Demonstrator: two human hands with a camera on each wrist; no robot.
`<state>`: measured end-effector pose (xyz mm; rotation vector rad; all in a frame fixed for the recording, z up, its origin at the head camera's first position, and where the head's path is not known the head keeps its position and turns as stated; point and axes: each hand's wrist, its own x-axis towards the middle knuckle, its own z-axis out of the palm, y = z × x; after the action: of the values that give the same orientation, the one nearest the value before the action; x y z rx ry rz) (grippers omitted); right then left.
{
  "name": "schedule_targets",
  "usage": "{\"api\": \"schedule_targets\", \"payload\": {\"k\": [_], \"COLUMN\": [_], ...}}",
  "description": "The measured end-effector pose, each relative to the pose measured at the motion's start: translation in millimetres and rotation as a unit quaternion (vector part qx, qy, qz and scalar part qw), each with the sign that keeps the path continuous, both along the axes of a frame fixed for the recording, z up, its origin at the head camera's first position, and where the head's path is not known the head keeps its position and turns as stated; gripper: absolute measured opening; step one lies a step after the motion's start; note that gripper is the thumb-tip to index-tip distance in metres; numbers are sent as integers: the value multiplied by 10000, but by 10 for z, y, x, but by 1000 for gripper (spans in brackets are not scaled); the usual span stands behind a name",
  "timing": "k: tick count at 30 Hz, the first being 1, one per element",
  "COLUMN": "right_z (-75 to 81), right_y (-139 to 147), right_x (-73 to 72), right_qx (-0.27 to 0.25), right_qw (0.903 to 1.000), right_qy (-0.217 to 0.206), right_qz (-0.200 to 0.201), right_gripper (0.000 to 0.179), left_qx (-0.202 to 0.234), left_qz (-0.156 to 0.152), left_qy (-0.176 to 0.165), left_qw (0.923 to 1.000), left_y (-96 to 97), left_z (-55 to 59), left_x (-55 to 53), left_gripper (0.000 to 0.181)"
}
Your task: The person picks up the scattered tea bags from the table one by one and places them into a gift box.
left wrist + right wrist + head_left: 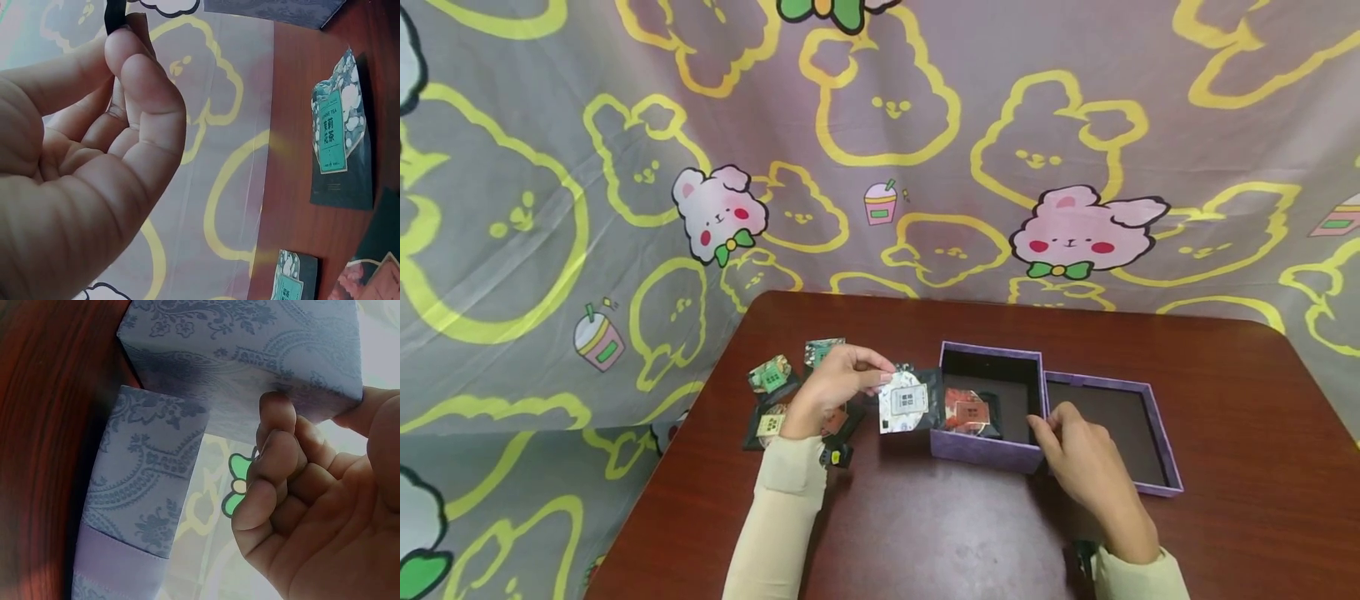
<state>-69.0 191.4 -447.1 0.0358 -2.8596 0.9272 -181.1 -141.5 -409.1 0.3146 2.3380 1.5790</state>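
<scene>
My left hand pinches a tea packet by its upper left corner, between thumb and fingertips. The packet has a white patterned front with a grey label and a black end. It hangs just left of a purple patterned box, overlapping its left wall in the head view. In the left wrist view only a dark edge of the packet shows above the fingertips. My right hand holds the box's right front corner, thumb at the rim and fingers against the outer side. Inside the box lies a red-labelled tea packet.
The box's lid lies inside up, right against the box. Several more tea packets lie left, among them a green one and a teal-labelled jasmine tea packet. A cartoon-print curtain hangs behind the brown table.
</scene>
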Motion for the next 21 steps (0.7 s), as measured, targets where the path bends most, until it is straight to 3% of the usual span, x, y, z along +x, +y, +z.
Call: {"api": "schedule_targets", "payload": {"k": [21], "right_z": [-10], "right_y": [-27], "right_x": [-9], "right_qx": [78], "right_qw": [9999], "right_qy": [131], "right_qz": [-41], "right_gripper": [26], "left_qx": [315], "left_qz": [-271], "left_qy": [-56], "left_qw": [9991], "left_y": [311], "left_z": [23], "left_x": [-81], "left_gripper": [7]}}
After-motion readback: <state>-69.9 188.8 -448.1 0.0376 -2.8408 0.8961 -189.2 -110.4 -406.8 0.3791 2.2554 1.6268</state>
